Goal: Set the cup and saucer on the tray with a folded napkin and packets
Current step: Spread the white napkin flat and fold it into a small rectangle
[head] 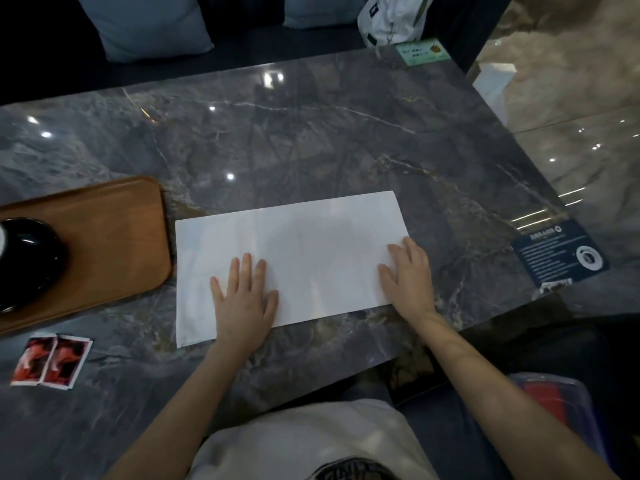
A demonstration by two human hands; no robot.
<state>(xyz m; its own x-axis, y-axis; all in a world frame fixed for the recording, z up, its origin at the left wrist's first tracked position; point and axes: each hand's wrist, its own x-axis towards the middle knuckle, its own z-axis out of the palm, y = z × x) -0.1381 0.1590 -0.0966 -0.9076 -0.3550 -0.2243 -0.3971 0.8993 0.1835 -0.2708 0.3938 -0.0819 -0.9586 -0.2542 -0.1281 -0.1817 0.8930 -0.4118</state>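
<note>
Cup (24, 258) already on the tray (104, 237) — both hands, left (242, 299) and right (410, 275), spread flat on the half-folded napkin (294, 244); packets (52, 360) wait on the table (311, 133), near left.

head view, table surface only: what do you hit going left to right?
Black cup on wooden tray → white napkin → left hand, flat on napkin → right hand, on napkin's right end → dark blue card. Red packets lie nearer, below the tray.
</note>
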